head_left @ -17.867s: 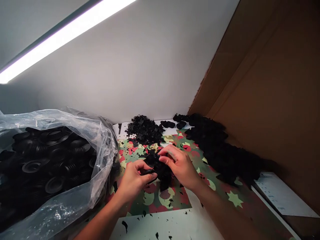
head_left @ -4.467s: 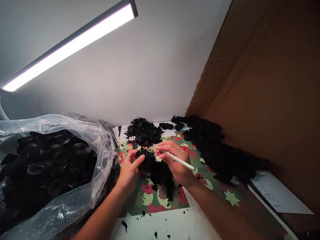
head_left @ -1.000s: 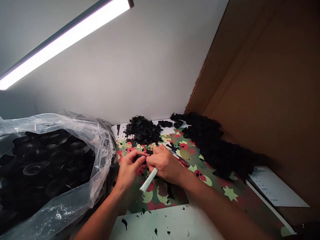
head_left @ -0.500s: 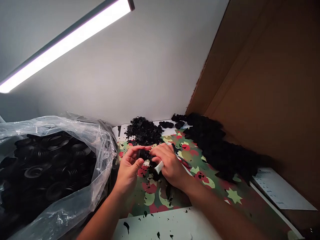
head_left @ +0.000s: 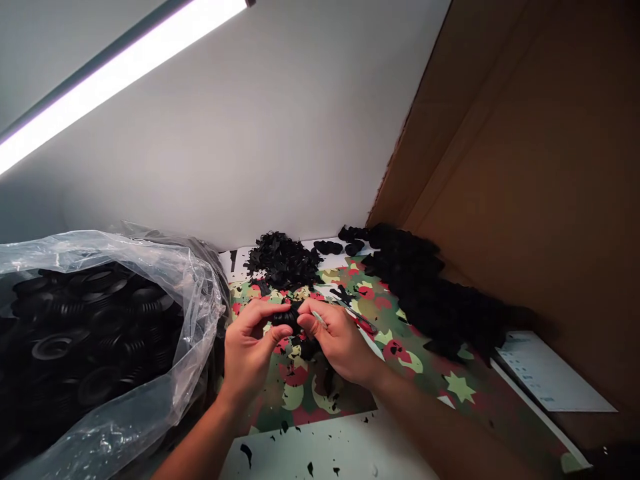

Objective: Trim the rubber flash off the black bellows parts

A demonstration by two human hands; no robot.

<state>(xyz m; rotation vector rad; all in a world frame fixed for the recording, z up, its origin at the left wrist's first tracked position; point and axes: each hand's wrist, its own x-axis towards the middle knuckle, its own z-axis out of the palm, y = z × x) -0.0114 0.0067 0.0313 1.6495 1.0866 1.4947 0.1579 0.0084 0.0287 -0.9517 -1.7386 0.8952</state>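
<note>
My left hand (head_left: 250, 347) grips a small black ribbed rubber boot (head_left: 284, 319) between thumb and fingers, above a patterned sheet. At the boot's right end, my right hand (head_left: 340, 337) is closed, its thumb and fingertips pinching the edge. A small pale item (head_left: 320, 320) shows at the right fingers; what it is I cannot make out. Black scraps lie beneath both hands. To the left, a clear plastic bag (head_left: 197, 327) stands open, full of similar black ribbed boots (head_left: 100, 333).
A heap of black shavings (head_left: 285, 260) lies by the wall. A long pile of black pieces (head_left: 425, 293) runs along the cardboard (head_left: 525, 200) on the right. A thin tool (head_left: 357, 315) lies right of my hands. A white printed sheet (head_left: 557, 373) is at far right.
My right hand has turned so its thumb now presses at the boot's end, and the white item shows less. The left fingers have closed more over the boot. The view has shifted slightly.
</note>
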